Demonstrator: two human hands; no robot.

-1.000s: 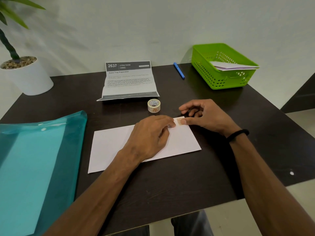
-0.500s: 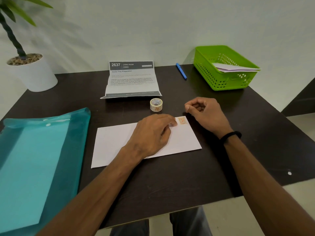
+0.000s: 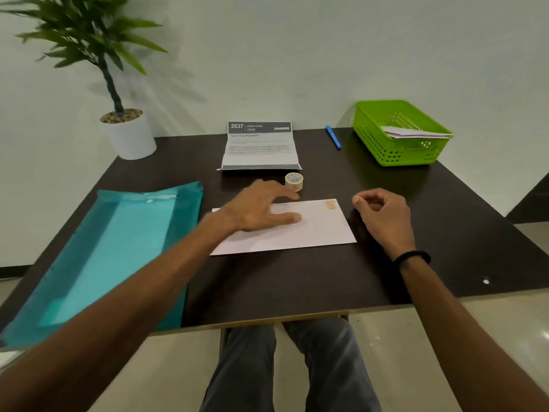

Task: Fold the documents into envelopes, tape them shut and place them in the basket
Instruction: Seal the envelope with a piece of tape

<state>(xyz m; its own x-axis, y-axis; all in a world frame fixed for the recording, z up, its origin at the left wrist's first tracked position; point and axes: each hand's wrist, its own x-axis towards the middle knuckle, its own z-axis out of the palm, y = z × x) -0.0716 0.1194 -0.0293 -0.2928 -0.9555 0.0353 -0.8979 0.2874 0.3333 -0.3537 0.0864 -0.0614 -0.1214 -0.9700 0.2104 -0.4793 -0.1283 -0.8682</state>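
A: Where does the envelope (image 3: 300, 230) sit against the table edges?

B: It lies flat in the middle of the dark table (image 3: 297, 281), long side roughly parallel to the near edge, with a wide bare strip of tabletop between them. A small patch of patterned tape (image 3: 329, 204) sits at its far right corner.

A: And the hands?

B: The left hand (image 3: 261, 208) is over the envelope's left half with fingers spread and relaxed, gripping nothing; whether the palm touches the paper, I cannot tell. The right hand (image 3: 381, 211) is just beside the envelope's right end, fingers curled in, thumb meeting the fingertips, nothing visibly held. A black band is on that wrist.

A: Room to move?

B: Open tabletop to the right, running back to the green basket (image 3: 383, 150) at the far right corner, which has white folded papers (image 3: 416, 132) in it. The tape roll (image 3: 294, 181) stands just behind the envelope, near the left fingertips. Behind that lies a printed sheet (image 3: 260, 147), creased, and a blue pen (image 3: 333, 137) between it and the basket.

A: The left side?

B: A teal plastic folder (image 3: 110, 257) covers it, overhanging the near edge. A potted plant (image 3: 124, 126) stands at the far left corner against a pale wall. The floor below is light.
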